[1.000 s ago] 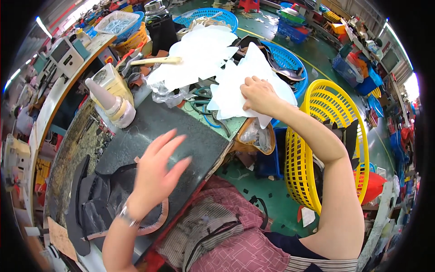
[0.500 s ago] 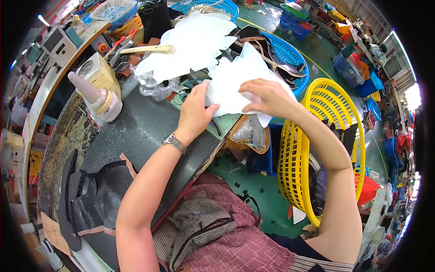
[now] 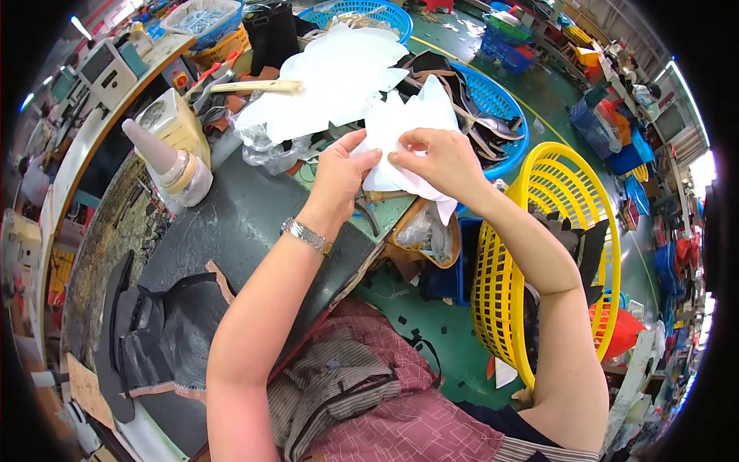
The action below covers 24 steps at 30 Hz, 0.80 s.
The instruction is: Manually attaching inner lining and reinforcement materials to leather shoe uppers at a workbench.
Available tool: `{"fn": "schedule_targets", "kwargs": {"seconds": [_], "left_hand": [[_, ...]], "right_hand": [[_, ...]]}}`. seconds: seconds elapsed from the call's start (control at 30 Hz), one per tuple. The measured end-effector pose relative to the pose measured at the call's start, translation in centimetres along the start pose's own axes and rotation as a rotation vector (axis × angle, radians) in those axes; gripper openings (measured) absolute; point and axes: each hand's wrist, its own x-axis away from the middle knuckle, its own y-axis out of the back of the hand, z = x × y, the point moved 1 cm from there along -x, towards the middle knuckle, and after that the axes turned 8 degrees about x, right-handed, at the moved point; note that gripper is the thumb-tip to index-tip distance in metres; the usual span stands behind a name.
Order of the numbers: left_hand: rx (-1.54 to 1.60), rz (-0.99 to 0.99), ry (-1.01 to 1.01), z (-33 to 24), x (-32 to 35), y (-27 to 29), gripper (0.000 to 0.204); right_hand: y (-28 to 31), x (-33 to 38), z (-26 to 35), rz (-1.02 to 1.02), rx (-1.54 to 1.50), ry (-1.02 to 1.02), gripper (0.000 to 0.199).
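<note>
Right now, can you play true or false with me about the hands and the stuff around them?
1. Both hands hold a white sheet. True: the left hand and right hand pinch the white sheet.
2. The basket on the person's right is red. False: the basket is yellow.
3. A wristwatch is on the left wrist. True: the wristwatch sits there.
4. The dark pieces lie in the blue basket. False: the dark pieces lie on the worktable.

The glue bottle stands on the desk at the left. The round basket sits right of the desk, on the floor.
</note>
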Motion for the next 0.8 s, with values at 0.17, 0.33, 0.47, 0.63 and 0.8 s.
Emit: {"fn": "schedule_targets", "kwargs": {"seconds": [0.17, 0.33, 0.47, 0.63, 0.8], "left_hand": [[-0.258, 0.060, -0.130, -0.3, 1.5, -1.4, 0.040], [-0.228, 0.121, -0.199, 0.7, 1.3, -1.6, 0.038], [-0.098, -0.076, -0.140, 0.7, 1.1, -2.2, 0.037], [0.042, -0.319, -0.173, 1.6, -1.9, 2.0, 0.041], [-0.615, -0.397, -0.670, 1.0, -1.9, 2.1, 0.042]], "right_hand": [[1.7, -0.4, 1.4, 0.056, 0.244, 0.007, 0.031], [2.0, 0.3, 2.1, 0.082, 0.377, 0.003, 0.029], [2.9, 0.7, -0.8, 0.117, -0.123, -0.234, 0.022], [10.3, 3.5, -13.9, -0.439, -0.677, -0.550, 0.022], [17.4, 4.8, -14.0, -0.798, -0.471, -0.277, 0.016]]}}
